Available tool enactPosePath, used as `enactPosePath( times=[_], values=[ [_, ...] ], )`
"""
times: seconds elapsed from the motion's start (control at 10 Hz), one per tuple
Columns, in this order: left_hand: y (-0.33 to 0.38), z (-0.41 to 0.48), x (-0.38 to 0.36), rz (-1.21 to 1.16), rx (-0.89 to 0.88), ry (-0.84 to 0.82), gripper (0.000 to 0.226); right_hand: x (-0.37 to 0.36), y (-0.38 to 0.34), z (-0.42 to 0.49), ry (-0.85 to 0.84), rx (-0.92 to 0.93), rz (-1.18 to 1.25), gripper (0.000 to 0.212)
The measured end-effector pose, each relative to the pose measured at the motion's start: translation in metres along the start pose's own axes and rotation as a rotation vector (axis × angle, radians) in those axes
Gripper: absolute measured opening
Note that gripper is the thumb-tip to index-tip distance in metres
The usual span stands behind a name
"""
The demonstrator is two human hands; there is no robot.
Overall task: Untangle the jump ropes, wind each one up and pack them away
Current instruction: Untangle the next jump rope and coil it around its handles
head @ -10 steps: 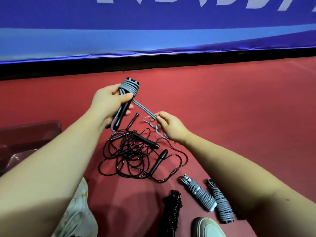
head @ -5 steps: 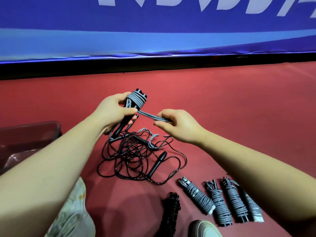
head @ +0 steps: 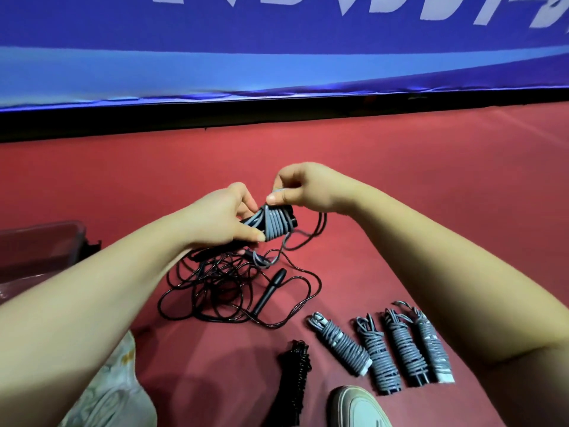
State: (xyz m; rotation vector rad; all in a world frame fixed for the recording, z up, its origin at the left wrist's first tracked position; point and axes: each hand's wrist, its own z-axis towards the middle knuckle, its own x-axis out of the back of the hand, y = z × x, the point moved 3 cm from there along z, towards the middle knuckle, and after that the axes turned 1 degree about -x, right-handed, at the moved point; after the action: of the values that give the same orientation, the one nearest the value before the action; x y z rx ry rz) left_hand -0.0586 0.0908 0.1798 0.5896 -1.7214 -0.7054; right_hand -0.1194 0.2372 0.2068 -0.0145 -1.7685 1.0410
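Hands are winding: left hand (head: 221,220) gripping the gray rope (head: 275,224) bundle, right hand (head: 303,188) pinching its cord; tucking the tail comes next.

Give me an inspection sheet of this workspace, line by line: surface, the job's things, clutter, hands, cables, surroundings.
Surface: red floor, no spills seen.
Job's things: grey rope part-wound on black handles, held above the floor; four wound grey bundles in a row at right; one wound black bundle; black tangle with a loose handle still unwound.
Clutter: pale plastic bag lower left; shoe at the bottom edge.
Hands: left hand grips the handles; right hand pinches the grey cord at the coil.
Cables: nothing seen beyond the ropes.
Surroundings: blue banner behind; dark bin at left.
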Motion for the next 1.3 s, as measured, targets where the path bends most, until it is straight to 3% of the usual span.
enactPosePath(
  times=[0.2, 0.3, 0.4, 0.5, 0.7, 0.9, 1.3],
  values=[
    [-0.001, -0.002, -0.009, -0.097, 0.037, -0.094, 0.041, -0.018, 0.019, -0.010, -0.194, -0.077, 0.258, 0.018],
    [-0.003, 0.001, -0.015, -0.098, 0.094, -0.140, 0.037, -0.021, 0.023, -0.010, -0.160, -0.073, 0.301, 0.020],
    [-0.006, 0.001, -0.028, -0.081, 0.161, -0.291, 0.017, -0.026, 0.029, -0.010, -0.147, -0.058, 0.310, 0.014],
    [-0.005, -0.002, -0.027, 0.001, 0.109, -0.330, 0.015, -0.026, 0.030, -0.012, -0.137, -0.034, 0.267, 0.014],
    [0.001, -0.004, -0.030, 0.635, -0.113, -0.297, 0.035, -0.007, 0.017, -0.009, -0.272, 0.035, -0.007, 0.005],
    [0.016, -0.012, -0.036, 0.698, -0.197, -0.334, 0.037, -0.007, 0.003, -0.007, -0.392, 0.127, -0.029, 0.010],
    [0.023, -0.014, -0.028, 0.739, -0.292, -0.189, 0.033, -0.026, 0.054, -0.013, -0.385, -0.062, 0.352, 0.023]
  ],
)
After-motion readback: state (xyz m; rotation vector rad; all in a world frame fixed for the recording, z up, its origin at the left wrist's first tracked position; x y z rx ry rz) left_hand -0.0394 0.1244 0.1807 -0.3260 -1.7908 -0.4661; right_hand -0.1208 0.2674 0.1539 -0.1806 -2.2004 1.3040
